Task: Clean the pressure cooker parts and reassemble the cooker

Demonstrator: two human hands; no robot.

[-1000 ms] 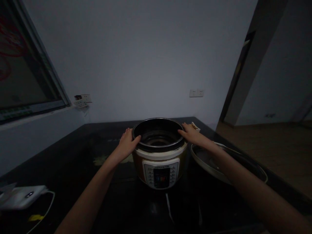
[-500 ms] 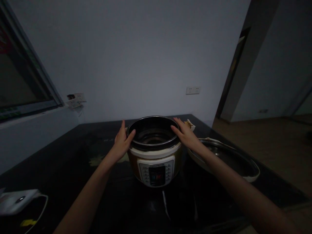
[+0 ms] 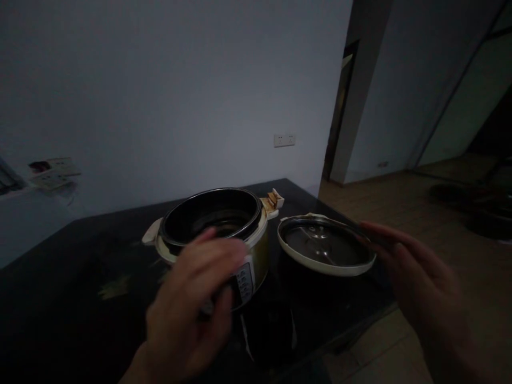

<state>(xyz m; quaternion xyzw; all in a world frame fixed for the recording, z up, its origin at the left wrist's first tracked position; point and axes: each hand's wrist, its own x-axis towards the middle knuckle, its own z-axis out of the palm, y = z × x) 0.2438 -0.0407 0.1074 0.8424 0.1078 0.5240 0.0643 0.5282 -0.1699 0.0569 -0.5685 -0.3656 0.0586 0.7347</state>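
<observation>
An electric pressure cooker (image 3: 262,253) stands on the dark table without its lid. Its black inner pot (image 3: 188,216) sits in the body, with the rim showing above it. My left hand (image 3: 190,306), smeared by motion, is in front of the cooker and hides much of the control panel. Its thumb and fingers are apart and hold nothing. To the right, the lid (image 3: 312,245) lies with its shiny inner side up. My right hand (image 3: 420,282) is beside the lid's right edge, fingers stretched towards it; whether they touch the rim I cannot tell.
The black tabletop (image 3: 60,288) ends at a right edge near the lid. A hinge bracket (image 3: 273,200) juts from the cooker's back right. A wall socket (image 3: 284,140) is behind, and more sockets (image 3: 54,173) are at the left. Tiled floor (image 3: 380,194) stretches away right.
Both hands have left the inner pot's rim. My right hand has moved right to the lid, and my left hand has come nearer the camera. The view has turned right.
</observation>
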